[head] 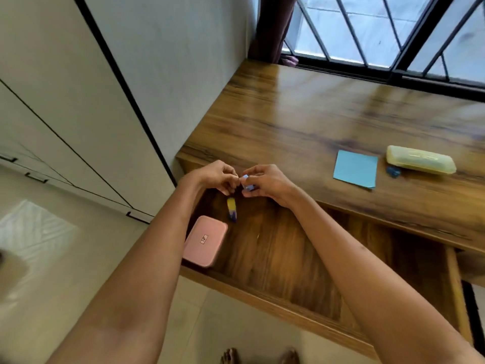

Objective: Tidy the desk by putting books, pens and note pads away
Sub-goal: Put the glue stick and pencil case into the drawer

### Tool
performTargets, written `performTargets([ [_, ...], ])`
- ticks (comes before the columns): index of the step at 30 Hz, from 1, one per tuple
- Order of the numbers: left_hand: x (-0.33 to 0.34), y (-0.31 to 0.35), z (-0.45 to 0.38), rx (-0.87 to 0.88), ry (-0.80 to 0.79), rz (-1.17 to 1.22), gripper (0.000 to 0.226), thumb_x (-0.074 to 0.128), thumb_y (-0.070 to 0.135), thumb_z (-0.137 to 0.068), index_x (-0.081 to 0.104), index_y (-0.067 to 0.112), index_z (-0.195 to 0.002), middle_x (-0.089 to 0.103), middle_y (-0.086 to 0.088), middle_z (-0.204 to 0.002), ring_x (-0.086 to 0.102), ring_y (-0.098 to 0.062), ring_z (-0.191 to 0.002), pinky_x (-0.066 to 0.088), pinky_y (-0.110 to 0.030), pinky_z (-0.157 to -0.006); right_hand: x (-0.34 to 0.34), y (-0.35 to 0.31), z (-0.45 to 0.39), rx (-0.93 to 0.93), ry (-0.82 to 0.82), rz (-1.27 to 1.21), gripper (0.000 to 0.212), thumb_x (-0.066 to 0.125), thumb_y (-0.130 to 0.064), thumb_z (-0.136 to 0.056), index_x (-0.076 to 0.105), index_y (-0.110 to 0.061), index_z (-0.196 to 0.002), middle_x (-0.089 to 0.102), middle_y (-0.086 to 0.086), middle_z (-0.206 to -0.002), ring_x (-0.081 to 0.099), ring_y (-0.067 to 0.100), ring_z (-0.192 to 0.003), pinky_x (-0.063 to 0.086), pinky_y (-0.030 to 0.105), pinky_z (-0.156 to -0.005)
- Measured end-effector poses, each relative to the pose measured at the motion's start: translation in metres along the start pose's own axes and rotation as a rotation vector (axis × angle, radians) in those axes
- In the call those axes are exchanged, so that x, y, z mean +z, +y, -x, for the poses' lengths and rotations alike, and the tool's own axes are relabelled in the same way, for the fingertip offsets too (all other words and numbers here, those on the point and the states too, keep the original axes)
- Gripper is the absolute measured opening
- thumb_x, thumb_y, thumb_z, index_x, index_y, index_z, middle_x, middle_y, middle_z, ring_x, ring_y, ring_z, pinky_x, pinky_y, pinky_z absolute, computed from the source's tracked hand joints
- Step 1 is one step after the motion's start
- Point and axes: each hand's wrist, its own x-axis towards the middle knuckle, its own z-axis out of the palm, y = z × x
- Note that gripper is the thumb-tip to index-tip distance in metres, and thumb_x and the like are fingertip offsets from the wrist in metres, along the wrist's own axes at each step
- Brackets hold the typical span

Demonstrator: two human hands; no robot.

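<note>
Where the two hands meet above the open drawer [275, 261], the fingers crowd together so that much of what they hold is hidden. The right hand [265, 183] curls its fingers and thumb round a small pale blue block [248, 183], perhaps an eraser or a sharpener; only its top and one face show. The left hand [217, 177] has its fingertips bunched and pinching at the block's 9 o'clock side, though whatever is pinched there cannot be made out.

Just below the left hand, at 6 o'clock from it, a short pencil [232, 212] shows its yellow body and a blue-violet end. Its upper end is lost behind the fingers, so it cannot be told whether the hand holds it or it lies on the drawer floor. Its long axis runs from 12 to 6 o'clock, the blue end pointing toward 6.

A pink case [205, 241] sits in the drawer's corner at 7 o'clock from the pencil. On the desk [301, 114], toward 3 o'clock from the hands, a blue note pad [355, 168] lies flat, with a yellow case [420, 160] beyond it and a small blurred blue object [393, 171] between them.
</note>
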Motion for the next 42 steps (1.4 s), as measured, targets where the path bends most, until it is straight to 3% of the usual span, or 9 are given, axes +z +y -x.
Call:
performTargets([
  [7,0.014,-0.042,-0.011,-0.036,0.117,-0.327,0.022,0.05,-0.006,-0.092,0.067,0.007,-0.094,0.065,-0.014,-0.087,0.065,-0.02,-0.07,0.057,-0.029,-0.064,0.04,0.063,-0.023,0.32,0.204,0.27,0.023,0.061,-0.006,-0.088,0.059,-0.002,-0.111,0.06,0.015,-0.091,0.061,0.022,-0.068,0.058,0.051,-0.073],
  [10,0.02,-0.042,-0.016,-0.047,0.056,-0.426,0.021,0.057,-0.005,-0.088,0.068,0.013,-0.093,0.067,-0.014,-0.095,0.068,-0.025,-0.086,0.059,-0.035,-0.076,0.043,0.076,-0.023,0.482,0.218,0.333,0.02,0.058,-0.015,-0.091,0.051,-0.003,-0.107,0.058,0.014,-0.085,0.067,0.029,-0.084,0.057,0.053,-0.075],
  [13,0.034,-0.036,-0.015,-0.035,-0.061,-0.52,0.017,0.067,0.002,-0.084,0.071,0.014,-0.094,0.066,-0.006,-0.101,0.063,-0.02,-0.095,0.054,-0.031,-0.081,0.04,0.07,-0.025,0.581,0.211,0.374,0.03,0.059,-0.018,-0.09,0.05,0.002,-0.111,0.055,0.016,-0.075,0.068,0.034,-0.092,0.058,0.049,-0.076],
  [17,0.069,-0.02,-0.01,-0.009,-0.317,-0.645,0.024,0.073,0.007,-0.079,0.074,0.014,-0.101,0.07,-0.002,-0.107,0.061,-0.017,-0.104,0.046,-0.028,-0.091,0.02,0.062,-0.031,0.72,0.224,0.462,0.023,0.057,-0.017,-0.089,0.056,0.006,-0.094,0.058,0.021,-0.073,0.069,0.033,-0.09,0.057,0.045,-0.084],
  [21,0.114,-0.014,-0.011,0.064,-0.672,-0.97,0.049,0.076,0.019,-0.079,0.062,0.016,-0.127,0.055,-0.001,-0.132,0.048,-0.011,-0.118,0.036,-0.018,-0.087,0.004,0.066,-0.03,0.718,0.223,0.485,0.031,0.056,-0.016,-0.091,0.057,0.005,-0.114,0.06,0.019,-0.082,0.068,0.032,-0.08,0.057,0.044,-0.083],
  [25,0.138,-0.006,-0.005,0.073,-0.653,-1.14,0.052,0.075,0.02,-0.081,0.058,0.012,-0.129,0.049,-0.003,-0.137,0.048,-0.02,-0.121,0.039,-0.022,-0.082,-0.004,0.067,-0.023,0.67,0.24,0.468,0.035,0.059,-0.017,-0.092,0.053,0.005,-0.12,0.059,0.02,-0.09,0.066,0.034,-0.095,0.056,0.043,-0.088],
  [30,0.14,-0.008,0.004,0.104,-0.502,-1.257,0.058,0.078,0.022,-0.076,0.052,0.007,-0.126,0.057,-0.008,-0.116,0.055,-0.022,-0.096,0.05,-0.03,-0.082,-0.007,0.072,-0.016,0.64,0.244,0.487,0.032,0.059,-0.016,-0.092,0.054,0.003,-0.118,0.059,0.02,-0.087,0.065,0.031,-0.079,0.056,0.042,-0.086],
  [35,0.125,-0.013,0.013,0.235,-0.478,-1.267,0.027,0.072,0.006,-0.077,0.071,0.02,-0.101,0.061,0.002,-0.1,0.06,-0.02,-0.087,0.051,-0.03,-0.069,-0.01,0.081,-0.01,0.653,0.228,0.497,0.032,0.058,-0.018,-0.091,0.055,0.002,-0.116,0.066,0.02,-0.091,0.071,0.031,-0.086,0.059,0.04,-0.08],
  [42,0.121,-0.016,0.017,0.074,-0.493,-1.258,0.023,0.073,0.002,-0.074,0.076,0.01,-0.096,0.069,-0.009,-0.11,0.066,-0.029,-0.097,0.056,-0.038,-0.085,-0.009,0.09,-0.006,0.69,0.182,0.419,0.033,0.068,-0.014,-0.086,0.056,0.0,-0.114,0.063,0.019,-0.106,0.068,0.03,-0.083,0.058,0.034,-0.062],
])
